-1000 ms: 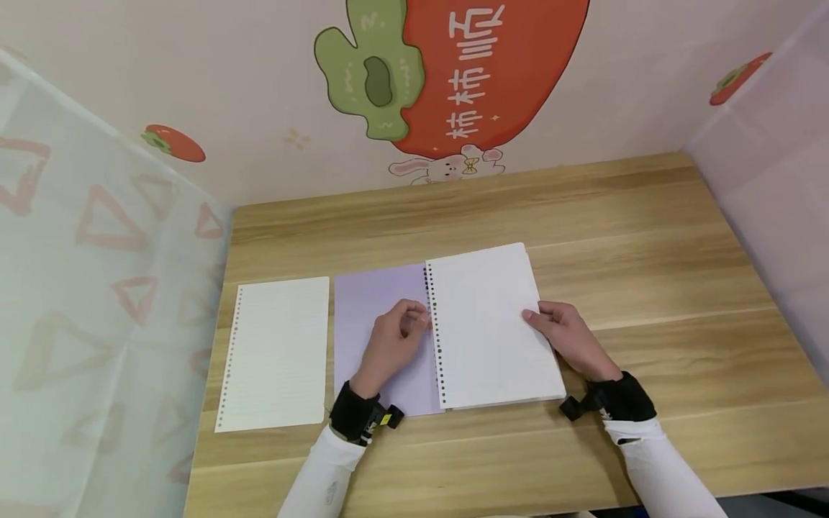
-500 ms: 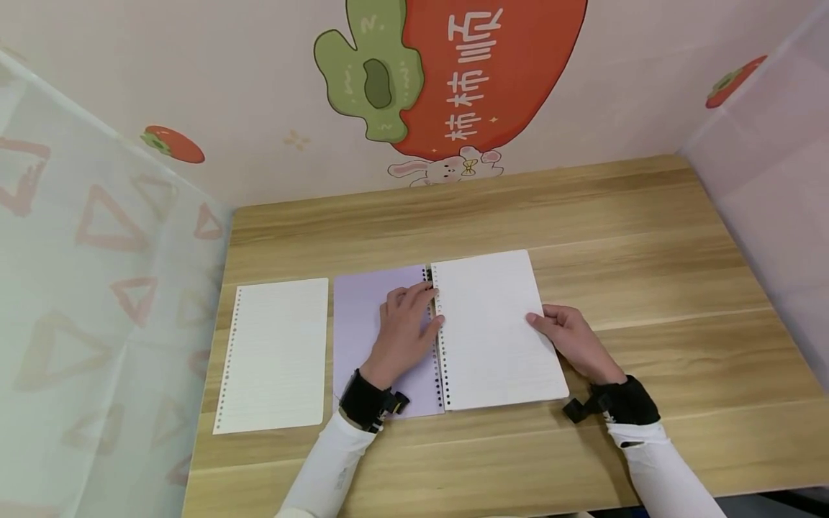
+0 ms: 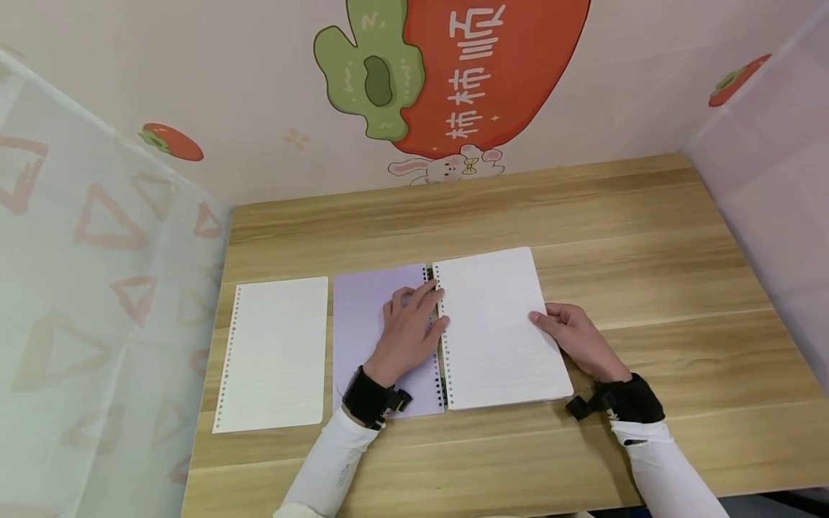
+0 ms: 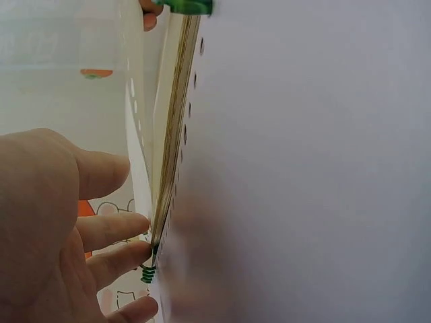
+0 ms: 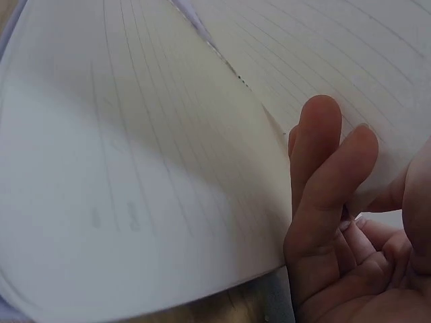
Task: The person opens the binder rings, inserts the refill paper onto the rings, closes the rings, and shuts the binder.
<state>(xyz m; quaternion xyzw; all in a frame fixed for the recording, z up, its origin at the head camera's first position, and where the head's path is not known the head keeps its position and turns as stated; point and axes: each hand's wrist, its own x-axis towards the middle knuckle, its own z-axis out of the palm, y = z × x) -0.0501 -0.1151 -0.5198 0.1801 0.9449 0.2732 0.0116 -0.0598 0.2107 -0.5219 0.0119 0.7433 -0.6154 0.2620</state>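
A loose-leaf notebook lies open, its purple cover (image 3: 356,316) flat at left. Over its right half is a white sheet (image 3: 495,338) with punched holes along its left edge. My right hand (image 3: 579,342) pinches this sheet's right edge, thumb on top; in the right wrist view the sheet stands lifted off a lined page (image 5: 155,202) beneath. My left hand (image 3: 404,338) lies over the cover with fingers spread and fingertips at the punched edge. In the left wrist view those fingers reach a dark green binder ring (image 4: 148,274), beside the page stack (image 4: 172,121).
Another punched sheet (image 3: 275,352) lies on the wooden table (image 3: 615,237) left of the notebook. A printed wall covering (image 3: 259,86) rises behind the table, with hanging sheets at both sides.
My left hand has gone from curled fingers to spread ones and moved slightly right, onto the punched edge. The white sheet and my right hand have shifted a little right, exposing the binding.
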